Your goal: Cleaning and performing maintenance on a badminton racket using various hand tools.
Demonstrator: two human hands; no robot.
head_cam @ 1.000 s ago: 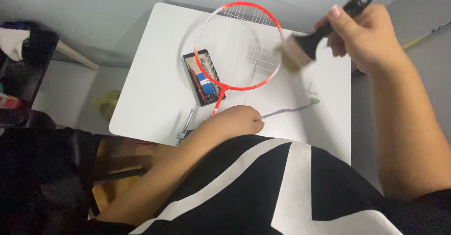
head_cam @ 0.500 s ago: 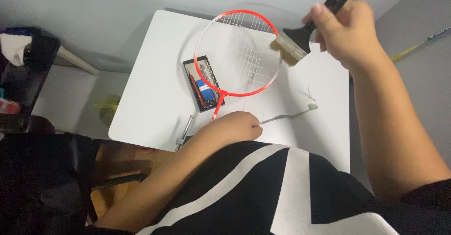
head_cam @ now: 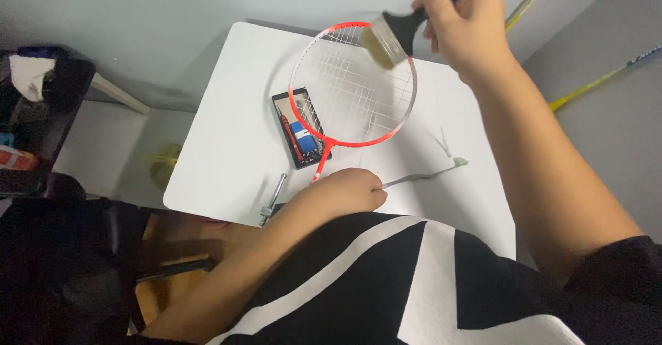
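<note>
Head view, looking down on a white table (head_cam: 221, 145). Racket (head_cam: 353, 86) lies over the table, red-and-white frame, head at the far side, throat pointing back toward the body. Left hand (head_cam: 345, 192) is closed around the shaft just below the throat, fist resting at the near table edge. Right hand (head_cam: 463, 24) is clamped on the black handle of a brush (head_cam: 396, 33), bristles at the upper right of the strings, touching or just above them; contact cannot be told.

An open black case (head_cam: 301, 128) with a blue item and red tool sits partly under the frame's lower left. A thin metal tool (head_cam: 420, 175) lies just right of the left hand. A metal clamp piece (head_cam: 272, 199) shows at the near edge. Yellow sticks lean at the far right.

Judgement on working this well:
- Keep the left grip firm and low, so the head does not swing when the bristles drag.
- Hold the brush flat to the string bed, light pressure, strokes following the string lines, working from the far rim back.
- The frame overhangs the case; a hard sweep toward lower left could knock it or push dirt into it. Sweep away from it.
- Watch the thin tool near the fist; a shifted wrist could nudge it.
</note>
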